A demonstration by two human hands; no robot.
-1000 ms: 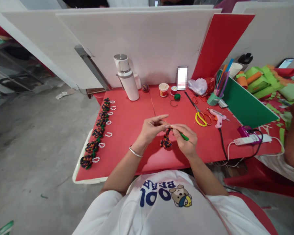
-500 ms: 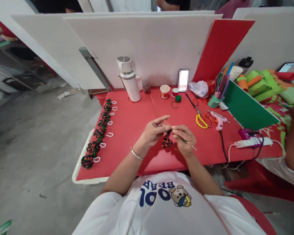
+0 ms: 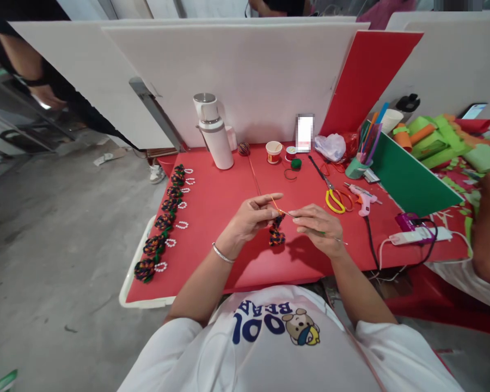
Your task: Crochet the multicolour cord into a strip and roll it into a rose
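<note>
My left hand (image 3: 256,215) pinches the top of a dark multicoloured crochet piece (image 3: 276,237), which dangles above the red table. Over its raised index finger runs an orange yarn strand that leads back to a dark multicoloured yarn ball (image 3: 244,148). In my right hand (image 3: 320,226) is a thin crochet hook (image 3: 341,241), gripped like a pen; its tip meets the yarn close to the left fingertips. Finished-looking crochet balls (image 3: 164,221) with white bead loops (image 3: 182,225) stand in a row along the table's left edge.
A white thermos (image 3: 215,142), a paper cup (image 3: 274,152) and a green yarn ball (image 3: 296,164) stand at the back. To the right lie yellow-handled scissors (image 3: 335,201), a pink glue gun (image 3: 366,202) and a power strip (image 3: 420,236). A person's arm (image 3: 28,62) shows at far left.
My right hand has drawn to the right with the hook, away from my left hand. A person in dark clothes has come into view behind the board at left.
</note>
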